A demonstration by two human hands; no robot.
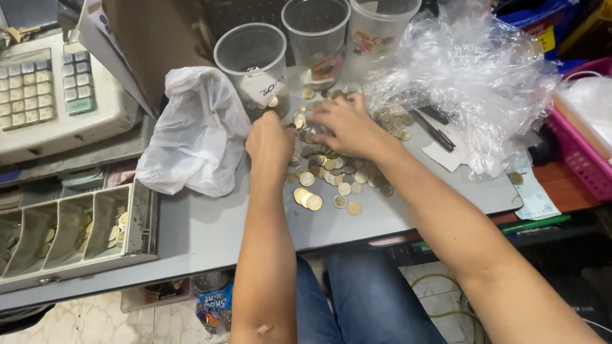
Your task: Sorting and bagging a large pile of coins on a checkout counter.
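Observation:
A loose heap of gold and silver coins (331, 175) lies on the grey metal tabletop (210, 223). My left hand (270, 144) hovers over the heap's left edge with its fingers curled downward; what they hold is hidden. My right hand (345, 123) rests on the far part of the heap, fingers spread over the coins. Just behind the hands stand three clear plastic cups: one (253, 64) on the left with a few coins at its base, a middle cup (317, 35) and a printed cup (378, 25).
A crumpled white plastic bag (196, 134) lies left of the coins. A cash register (51, 95) with an open coin drawer (76, 232) fills the left side. Crinkled clear plastic (472, 76), black pens (433, 127), paper slips and a pink basket (583, 153) sit to the right.

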